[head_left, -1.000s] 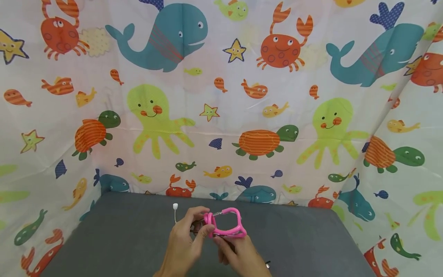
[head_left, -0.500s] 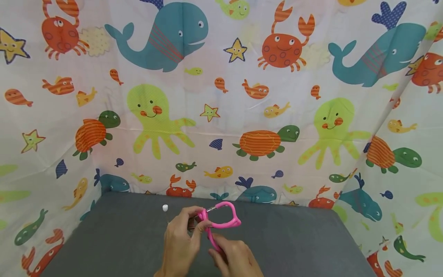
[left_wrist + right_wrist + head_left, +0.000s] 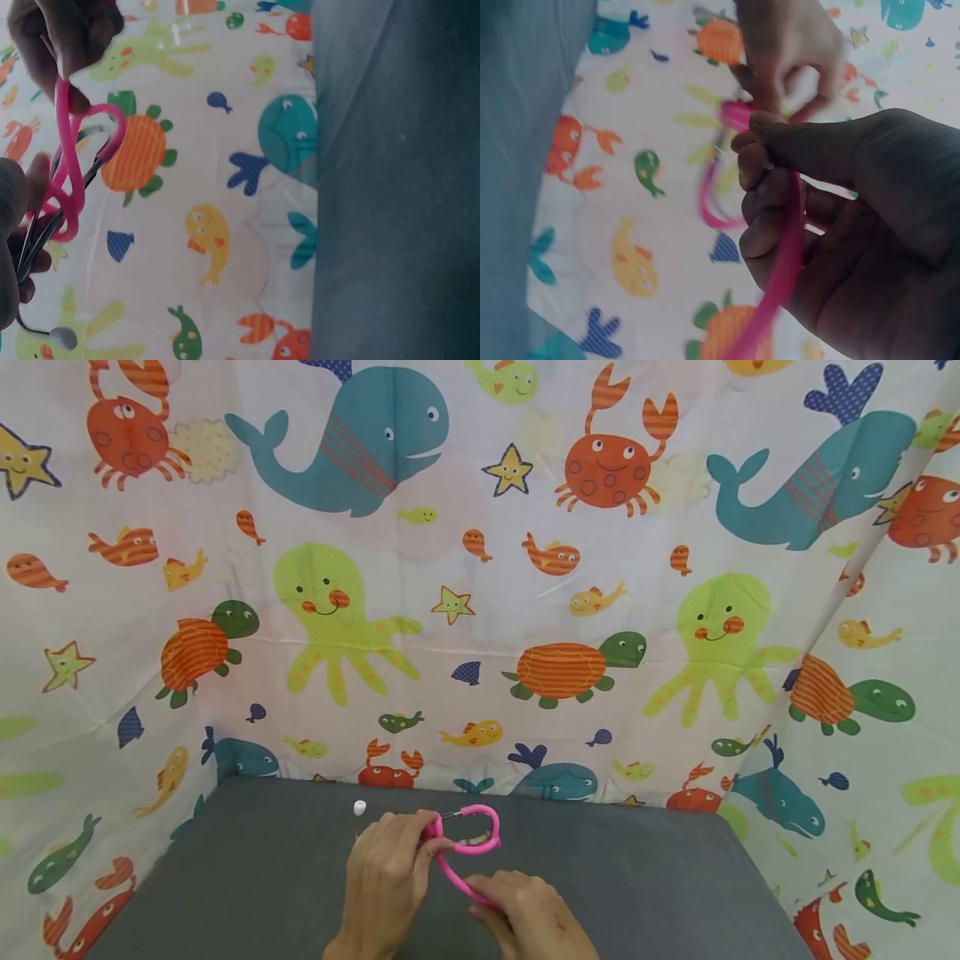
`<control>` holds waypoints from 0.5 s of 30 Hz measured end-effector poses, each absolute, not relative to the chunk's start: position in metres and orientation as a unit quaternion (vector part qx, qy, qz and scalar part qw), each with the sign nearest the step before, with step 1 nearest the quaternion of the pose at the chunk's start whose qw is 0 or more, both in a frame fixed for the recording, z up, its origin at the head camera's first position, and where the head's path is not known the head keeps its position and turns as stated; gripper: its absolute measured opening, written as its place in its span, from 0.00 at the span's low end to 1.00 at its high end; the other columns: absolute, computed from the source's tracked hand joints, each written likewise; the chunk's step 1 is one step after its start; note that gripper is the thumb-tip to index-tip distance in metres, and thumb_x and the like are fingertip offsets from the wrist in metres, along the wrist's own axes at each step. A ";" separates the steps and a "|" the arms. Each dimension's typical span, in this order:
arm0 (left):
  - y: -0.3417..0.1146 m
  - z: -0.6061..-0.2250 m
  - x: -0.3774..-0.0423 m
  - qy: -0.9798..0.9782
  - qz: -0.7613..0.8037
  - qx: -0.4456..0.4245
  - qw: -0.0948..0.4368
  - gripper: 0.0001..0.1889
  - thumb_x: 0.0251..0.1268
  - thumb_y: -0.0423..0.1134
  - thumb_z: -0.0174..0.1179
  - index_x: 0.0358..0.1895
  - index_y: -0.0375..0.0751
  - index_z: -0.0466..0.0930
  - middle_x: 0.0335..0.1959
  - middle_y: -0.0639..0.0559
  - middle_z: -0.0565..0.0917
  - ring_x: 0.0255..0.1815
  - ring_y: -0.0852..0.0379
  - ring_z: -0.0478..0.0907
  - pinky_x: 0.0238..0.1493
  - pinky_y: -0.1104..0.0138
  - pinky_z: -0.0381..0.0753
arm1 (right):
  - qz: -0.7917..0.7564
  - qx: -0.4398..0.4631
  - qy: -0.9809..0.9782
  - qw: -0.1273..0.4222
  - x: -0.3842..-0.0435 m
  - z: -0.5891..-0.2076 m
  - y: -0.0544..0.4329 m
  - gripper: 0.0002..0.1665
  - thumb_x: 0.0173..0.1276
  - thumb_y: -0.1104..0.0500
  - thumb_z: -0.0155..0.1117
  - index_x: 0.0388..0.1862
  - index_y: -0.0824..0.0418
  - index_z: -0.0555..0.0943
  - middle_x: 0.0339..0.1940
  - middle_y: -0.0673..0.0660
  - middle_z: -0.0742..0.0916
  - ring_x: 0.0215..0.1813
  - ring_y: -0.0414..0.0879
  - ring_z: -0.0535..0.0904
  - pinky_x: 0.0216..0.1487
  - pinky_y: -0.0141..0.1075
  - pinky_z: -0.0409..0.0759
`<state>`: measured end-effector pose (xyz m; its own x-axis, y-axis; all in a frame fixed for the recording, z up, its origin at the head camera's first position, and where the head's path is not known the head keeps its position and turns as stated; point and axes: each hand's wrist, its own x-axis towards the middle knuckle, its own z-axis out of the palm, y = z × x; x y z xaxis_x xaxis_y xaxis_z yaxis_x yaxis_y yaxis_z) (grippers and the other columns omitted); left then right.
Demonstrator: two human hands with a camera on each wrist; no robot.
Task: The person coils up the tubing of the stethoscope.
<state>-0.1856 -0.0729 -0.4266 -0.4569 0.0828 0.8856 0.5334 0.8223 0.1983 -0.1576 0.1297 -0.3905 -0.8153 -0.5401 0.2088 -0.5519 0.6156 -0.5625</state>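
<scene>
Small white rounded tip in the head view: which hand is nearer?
Left. The left hand is just below and right of the tip; the right hand is farther, lower right, its grip on glossy pink tubing.

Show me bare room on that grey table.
The grey table looks bare right of the right hand and left of the left hand, back to the printed curtain. Crowded: the middle, with the hands, the pink tubing and a white tip.

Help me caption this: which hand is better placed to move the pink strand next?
Right, probably: the right hand holds the lower stretch of the pink strand, while the left hand pinches the pink loop.
</scene>
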 end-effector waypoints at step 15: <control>-0.075 -0.435 -0.181 -0.845 -0.133 -0.306 0.418 0.17 0.48 0.49 0.78 0.41 0.48 0.90 0.27 0.61 0.84 0.27 0.66 0.65 0.32 0.78 0.66 | 0.144 0.300 -0.897 0.290 -0.177 -0.379 0.132 0.10 0.50 0.55 0.86 0.31 0.46 0.92 0.26 0.41 0.76 0.33 0.32 0.69 0.42 0.32 0.70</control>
